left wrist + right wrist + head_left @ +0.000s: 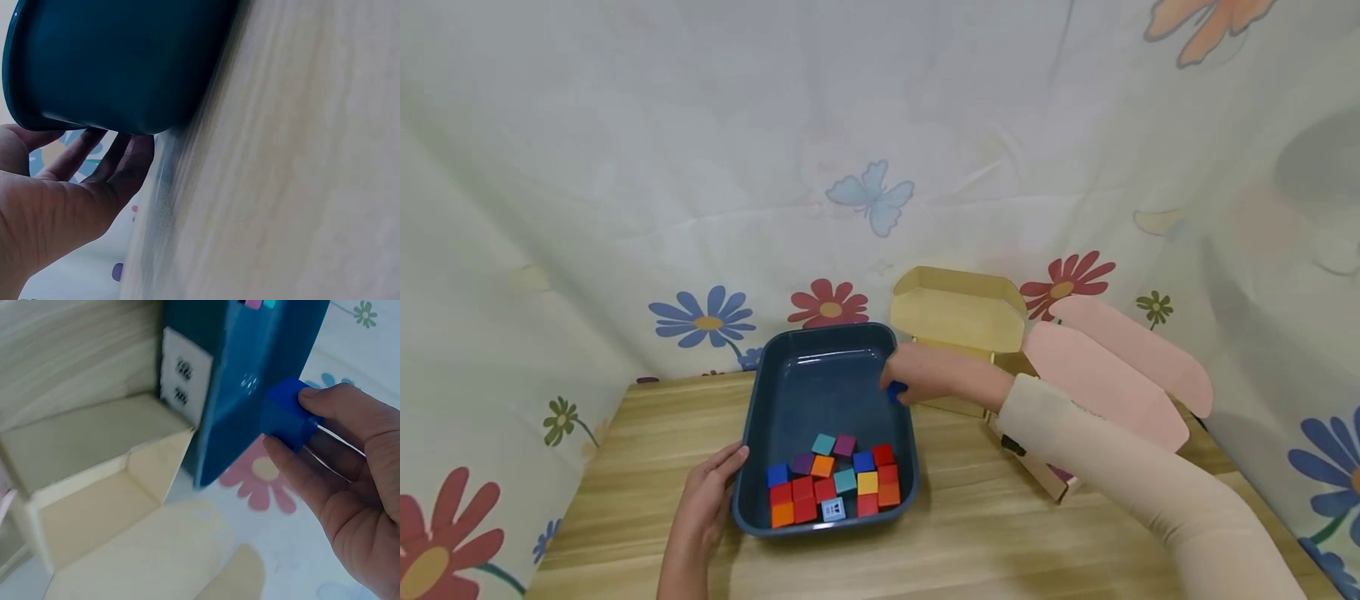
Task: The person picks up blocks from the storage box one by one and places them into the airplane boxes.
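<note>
Between thumb and fingers my right hand (928, 372) pinches a blue cube (290, 412), over the right rim of a dark blue tray (831, 400). In the right wrist view the cube overlaps the tray's inside. My left hand (703, 492) is at the tray's left side, its loosely bent fingers (119, 159) against the outer wall below the rim. Several coloured cubes lie together at the tray's near end, among them a yellow cube (867, 482), a purple cube (803, 463) and a light blue cube (832, 509) with a dark print on top.
Right of the tray stands a yellow box (958, 312) with its lid up. A pink box (1101, 379) with a raised lid is further right, partly behind the right sleeve (1120, 467). A flowered cloth (737, 208) hangs behind the wooden table (647, 467).
</note>
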A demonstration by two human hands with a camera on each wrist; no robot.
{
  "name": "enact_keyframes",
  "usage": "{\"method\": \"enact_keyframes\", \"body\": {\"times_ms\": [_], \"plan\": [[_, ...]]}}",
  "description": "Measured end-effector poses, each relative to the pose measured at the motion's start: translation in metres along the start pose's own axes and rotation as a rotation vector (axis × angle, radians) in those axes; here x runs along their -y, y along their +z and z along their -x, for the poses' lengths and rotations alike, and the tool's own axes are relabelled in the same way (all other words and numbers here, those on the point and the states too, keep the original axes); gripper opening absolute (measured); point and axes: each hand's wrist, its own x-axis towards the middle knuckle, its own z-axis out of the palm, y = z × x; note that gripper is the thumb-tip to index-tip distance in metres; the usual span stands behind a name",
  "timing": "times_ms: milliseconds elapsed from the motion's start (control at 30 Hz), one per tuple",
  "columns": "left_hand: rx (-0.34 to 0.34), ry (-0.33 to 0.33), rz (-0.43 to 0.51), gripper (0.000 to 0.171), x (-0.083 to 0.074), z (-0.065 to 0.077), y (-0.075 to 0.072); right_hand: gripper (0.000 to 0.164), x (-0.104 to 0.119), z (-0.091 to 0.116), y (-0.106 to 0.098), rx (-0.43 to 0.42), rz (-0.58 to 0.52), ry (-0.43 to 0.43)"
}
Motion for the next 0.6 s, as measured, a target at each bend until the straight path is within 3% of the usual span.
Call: {"method": "enact_keyframes", "body": {"times_ms": [200,600], "plan": [[0.001,0.009,-0.008,0.067,-0.001,0.0,0.0,0.019,-0.02,0.032,0.0,-0.051,0.058,-0.017],[0.011,-0.009,-0.03,0.068,-0.002,0.0,-0.001,0.014,-0.051,0.107,0.017,-0.048,-0.035,0.084]]}}
